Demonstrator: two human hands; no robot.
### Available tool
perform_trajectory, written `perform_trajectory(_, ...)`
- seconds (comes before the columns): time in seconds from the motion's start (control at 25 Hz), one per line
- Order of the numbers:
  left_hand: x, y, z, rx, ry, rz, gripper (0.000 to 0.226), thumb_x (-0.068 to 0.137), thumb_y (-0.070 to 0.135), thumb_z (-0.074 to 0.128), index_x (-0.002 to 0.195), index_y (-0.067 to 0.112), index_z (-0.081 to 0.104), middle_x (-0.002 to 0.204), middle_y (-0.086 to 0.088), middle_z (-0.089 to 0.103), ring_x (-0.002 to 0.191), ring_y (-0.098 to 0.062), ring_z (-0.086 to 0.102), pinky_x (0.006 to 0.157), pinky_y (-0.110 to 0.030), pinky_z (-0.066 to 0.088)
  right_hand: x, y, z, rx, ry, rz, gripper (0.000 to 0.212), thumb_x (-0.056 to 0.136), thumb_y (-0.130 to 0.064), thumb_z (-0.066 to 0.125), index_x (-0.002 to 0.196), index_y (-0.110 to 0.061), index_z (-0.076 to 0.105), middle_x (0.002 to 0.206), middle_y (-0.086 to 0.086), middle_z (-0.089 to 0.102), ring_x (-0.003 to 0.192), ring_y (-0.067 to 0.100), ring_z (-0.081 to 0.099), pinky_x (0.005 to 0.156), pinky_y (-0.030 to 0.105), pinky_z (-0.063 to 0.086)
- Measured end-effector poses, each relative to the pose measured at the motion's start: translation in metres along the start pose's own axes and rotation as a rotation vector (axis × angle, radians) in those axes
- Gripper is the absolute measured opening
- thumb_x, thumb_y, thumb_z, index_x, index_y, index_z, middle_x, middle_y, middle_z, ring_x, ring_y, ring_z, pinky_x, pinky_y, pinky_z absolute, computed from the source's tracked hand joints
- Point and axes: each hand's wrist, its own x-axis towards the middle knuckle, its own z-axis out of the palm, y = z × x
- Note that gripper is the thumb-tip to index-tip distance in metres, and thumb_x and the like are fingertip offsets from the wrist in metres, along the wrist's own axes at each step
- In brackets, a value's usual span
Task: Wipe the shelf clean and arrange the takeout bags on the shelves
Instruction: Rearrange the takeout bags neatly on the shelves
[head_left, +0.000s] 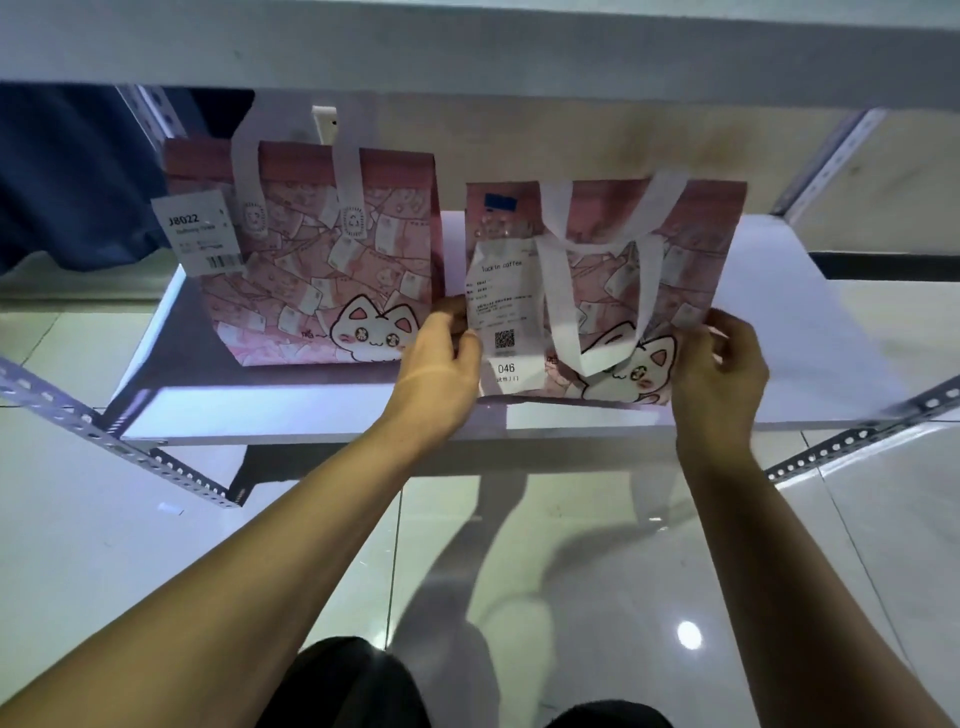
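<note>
**Two Cat Bags on the White Shelf**

The big white shelf (810, 322) is flat and smooth, with grey metal bars full of little holes at its sides. Another shelf board hangs just above it. The floor below is shiny tile.

Two pink takeout bags stand on the shelf. The left bag (311, 260) sits farther back, upright, with a white tag on its left side. The right bag (649, 270) is close to the near edge. Both look like soft, thin cloth with a cartoon cat and white floppy handles. A long paper slip (501, 317) is stuck on the front of the right bag.

The left hand (436, 374) grips the right bag's left side, fingers curled around it. The right hand (719, 369) pinches its right side.

I think the bag could tip or slide off, because it sits so near the edge and is soft. The loose handles could also catch on fingers when the hands let go.
</note>
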Motion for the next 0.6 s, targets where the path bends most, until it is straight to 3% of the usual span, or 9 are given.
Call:
perform_trajectory(0.12,-0.032,0.018,0.000,-0.036,-0.023,-0.054,0.025,0.102,0.012,0.044,0.123,0.021,0.054,0.112,0.004,0.069,0.105,-0.019,0.065,0.092,-0.034,0.051,-0.020,-0.011,-0.030,-0.045,0.073,0.070,0.021,0.101,-0.024,0.055,0.112,-0.010,0.066,0.100,0.008,0.071,0.091,0.028,0.072,0.078,0.050,0.061)
perform_trajectory(0.2,-0.061,0.035,-0.006,-0.040,-0.056,-0.116,0.029,0.102,0.011,0.043,0.127,0.023,0.052,0.116,0.005,0.069,0.105,-0.016,0.066,0.090,-0.034,0.054,-0.041,-0.026,-0.051,-0.097,0.082,0.143,0.016,0.100,-0.021,0.056,0.107,-0.012,0.068,0.097,0.007,0.071,0.091,0.032,0.071,0.075,0.050,0.061)
perform_trajectory(0.32,-0.104,0.067,-0.026,-0.049,-0.077,-0.217,0.026,0.101,0.012,0.043,0.122,0.024,0.053,0.117,0.007,0.069,0.102,-0.019,0.068,0.083,-0.037,0.058,-0.078,-0.060,-0.084,-0.115,0.062,0.238,0.010,0.099,-0.021,0.058,0.101,-0.019,0.068,0.092,-0.006,0.070,0.088,0.024,0.070,0.066,0.036,0.060)
perform_trajectory(0.48,-0.159,0.114,-0.069,-0.036,-0.067,-0.284,0.015,0.101,0.013,0.047,0.111,0.018,0.057,0.111,0.007,0.068,0.098,-0.007,0.065,0.073,-0.019,0.053,-0.122,-0.127,-0.119,-0.134,0.013,0.305,0.014,0.101,-0.022,0.057,0.095,-0.032,0.067,0.089,-0.013,0.069,0.081,0.010,0.069,0.058,0.024,0.059)
perform_trajectory(0.6,-0.199,0.158,-0.116,-0.083,-0.030,-0.398,0.010,0.103,0.016,0.046,0.103,0.014,0.056,0.102,0.004,0.069,0.080,0.002,0.066,0.058,-0.012,0.048,-0.151,-0.194,-0.131,-0.134,-0.051,0.312,0.022,0.100,-0.018,0.057,0.089,-0.035,0.066,0.088,-0.009,0.070,0.081,0.013,0.069,0.061,0.029,0.056)
